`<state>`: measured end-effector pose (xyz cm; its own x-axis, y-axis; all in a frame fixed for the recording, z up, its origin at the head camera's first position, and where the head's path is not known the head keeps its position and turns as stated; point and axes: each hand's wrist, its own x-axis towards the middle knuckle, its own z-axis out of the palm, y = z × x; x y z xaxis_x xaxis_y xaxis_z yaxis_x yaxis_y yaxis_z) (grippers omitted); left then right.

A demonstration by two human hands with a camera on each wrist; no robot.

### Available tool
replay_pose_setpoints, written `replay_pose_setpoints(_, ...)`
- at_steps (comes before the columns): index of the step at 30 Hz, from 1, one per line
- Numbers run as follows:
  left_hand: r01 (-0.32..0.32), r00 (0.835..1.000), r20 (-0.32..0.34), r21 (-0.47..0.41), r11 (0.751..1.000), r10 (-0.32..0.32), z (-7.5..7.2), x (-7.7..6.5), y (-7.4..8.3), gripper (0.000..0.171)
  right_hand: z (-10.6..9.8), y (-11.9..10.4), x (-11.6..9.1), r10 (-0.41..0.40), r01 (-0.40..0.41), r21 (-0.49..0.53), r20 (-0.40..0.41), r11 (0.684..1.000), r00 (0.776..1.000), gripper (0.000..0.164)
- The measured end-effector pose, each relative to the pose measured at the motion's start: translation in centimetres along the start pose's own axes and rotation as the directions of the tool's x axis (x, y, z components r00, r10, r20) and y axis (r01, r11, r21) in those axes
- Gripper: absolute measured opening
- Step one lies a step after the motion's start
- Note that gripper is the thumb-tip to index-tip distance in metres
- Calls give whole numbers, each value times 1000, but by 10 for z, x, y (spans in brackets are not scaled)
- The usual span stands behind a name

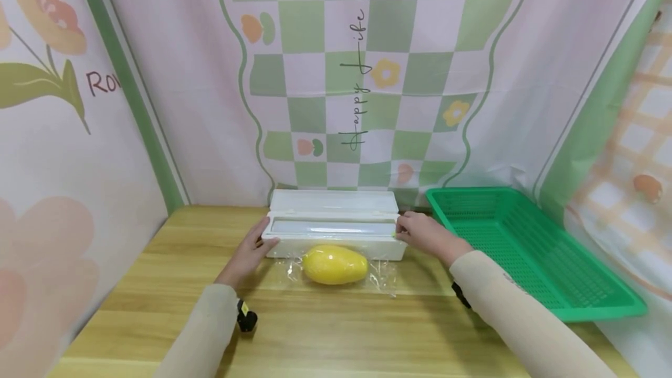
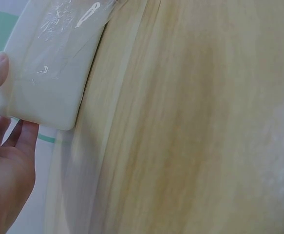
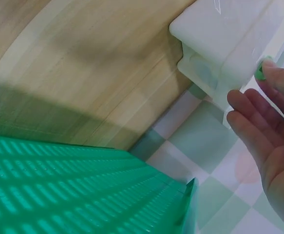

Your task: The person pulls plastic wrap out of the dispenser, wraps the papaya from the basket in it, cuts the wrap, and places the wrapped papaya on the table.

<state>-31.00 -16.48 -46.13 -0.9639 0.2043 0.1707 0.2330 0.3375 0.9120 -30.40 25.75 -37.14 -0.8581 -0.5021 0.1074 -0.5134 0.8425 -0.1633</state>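
A white cling film dispenser [image 1: 286,248] stands on the table in the head view, its lid [image 1: 336,200] raised at the back. My left hand [image 1: 251,254] grips its left end, thumb on the front and fingers around the end. At the right end, my right hand [image 1: 429,237] pinches a small green slider [image 3: 260,73] between thumb and forefinger; its other fingers spread beside the dispenser. In front lies a yellow, papaya-shaped fruit [image 1: 335,265] on its side. Clear film [image 1: 383,277] spreads around the fruit and up the dispenser's front.
A green perforated basket [image 1: 604,276] stands on the right, close to my right forearm. Wooden tabletop [image 1: 336,337] stretches in front of the fruit. A patterned cloth [image 1: 304,74] hangs right behind the dispenser, with more cloth at both sides.
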Motion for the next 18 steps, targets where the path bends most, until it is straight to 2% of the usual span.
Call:
replay_pose_setpoints(3, -4, 1000, 3, 0, 1000, 4, 0, 1, -1, 70, -1, 2, -1, 13, -14, 12, 20, 1000, 1000, 7)
replay_pose_setpoints(10, 41, 999, 15, 10, 999, -41, 0, 2, -2, 74, -3, 6, -3, -7, 7, 14, 25, 1000, 1000, 7)
replay_pose_setpoints(18, 20, 1000, -1, 10, 1000, -20, 0, 1, 0, 71, -3, 13, -5, 9, -11, 75, 22, 997, 1000, 8)
